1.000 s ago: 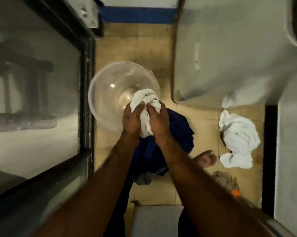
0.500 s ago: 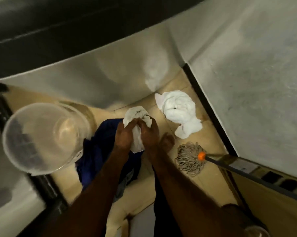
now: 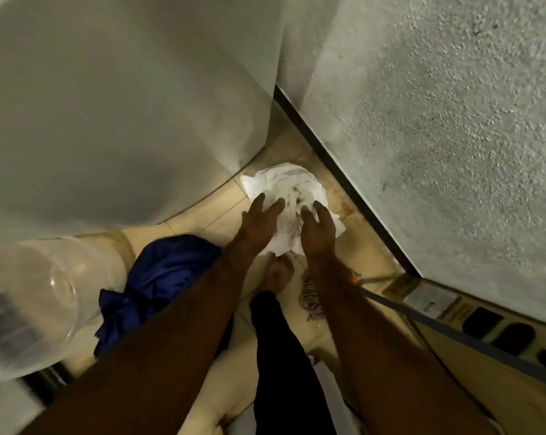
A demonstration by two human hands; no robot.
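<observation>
A crumpled white cloth pile (image 3: 289,185) lies on the tan tiled floor in the corner by the wall. My left hand (image 3: 260,219) and my right hand (image 3: 317,226) hover side by side over its near edge, fingers straight and spread, gripping nothing. More white cloth (image 3: 284,241) shows between the two hands; I cannot tell whether it is a separate piece or part of the pile. My wrists hide the pile's near edge.
A blue cloth (image 3: 161,274) lies heaped on the floor to the left, beside a clear plastic bucket (image 3: 30,309). My bare foot (image 3: 276,274) stands below the hands. A string mop head (image 3: 309,298) and its handle (image 3: 453,332) lie right. A white panel (image 3: 124,105) and rough wall (image 3: 438,120) enclose the corner.
Both hands carried the wrung white cloth from over the bucket rightward to the white pile and released it; fingers are now spread. My view swung right.
</observation>
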